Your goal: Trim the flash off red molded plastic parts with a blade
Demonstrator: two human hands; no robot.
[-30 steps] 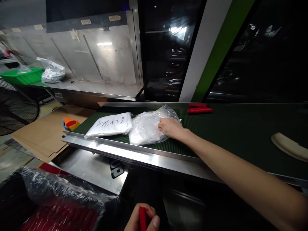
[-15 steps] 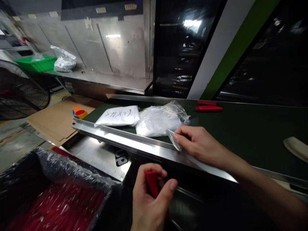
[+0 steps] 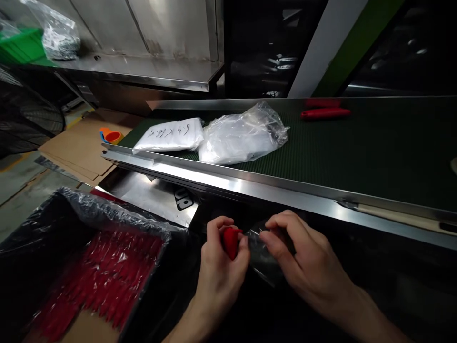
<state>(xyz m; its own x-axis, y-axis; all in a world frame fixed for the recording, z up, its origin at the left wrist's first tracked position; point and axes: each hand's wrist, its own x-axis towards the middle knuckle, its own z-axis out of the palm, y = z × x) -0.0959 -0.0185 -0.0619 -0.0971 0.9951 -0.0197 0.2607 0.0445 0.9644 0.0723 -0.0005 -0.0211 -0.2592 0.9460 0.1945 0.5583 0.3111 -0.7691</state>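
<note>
My left hand (image 3: 217,274) is closed around a slim red piece (image 3: 231,242), whose rounded end shows between thumb and fingers; its exact kind is unclear. Close by on the right, my right hand (image 3: 310,259) pinches a small clear plastic bag (image 3: 263,262) beside the red piece. Both hands are below the front rail of a green conveyor belt (image 3: 307,162). On the belt lie a white pack with handwriting (image 3: 169,136) and an opened clear pack of bags (image 3: 235,140). Another red piece (image 3: 324,113) lies farther back.
At lower left stands a dark bin lined with clear plastic (image 3: 117,214), holding rows of bagged red pieces (image 3: 114,271). Flat cardboard (image 3: 78,147) carries an orange tape roll (image 3: 113,136). A pale-handled tool (image 3: 400,216) lies along the metal rail (image 3: 250,185).
My right hand has come down from the belt with a clear bag and is now beside my left hand. The view has tilted downward.
</note>
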